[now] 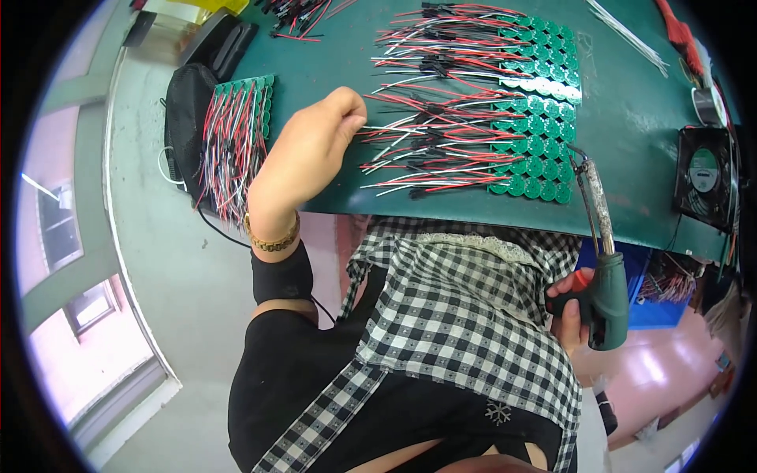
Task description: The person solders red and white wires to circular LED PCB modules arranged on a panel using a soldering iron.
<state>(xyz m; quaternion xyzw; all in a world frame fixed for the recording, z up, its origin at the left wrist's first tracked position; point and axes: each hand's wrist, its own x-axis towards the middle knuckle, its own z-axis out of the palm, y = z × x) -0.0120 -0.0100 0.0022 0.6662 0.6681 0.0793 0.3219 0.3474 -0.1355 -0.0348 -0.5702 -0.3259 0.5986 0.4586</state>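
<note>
Two panels of round green circuit boards lie on the green table, a far panel (544, 47) and a near panel (544, 126). Red and white wires (441, 146) with black connectors stretch left from them. My left hand (319, 138) is closed in a pinch at the free wire ends left of the near panel, and a thin wire runs into its fingertips. My right hand (569, 315) grips a dark green soldering gun (605, 292) with a red trigger. The gun points up, its tip close to the near panel's right edge.
Another wired panel (240, 118) rests at the left by a black bag (189, 118). More connector wires (303, 16) lie at the far left. White wires (631, 35), red wires (680, 35), a solder spool (710, 106) and a fan (702, 173) are right. A blue bin (654, 311) stands below the edge.
</note>
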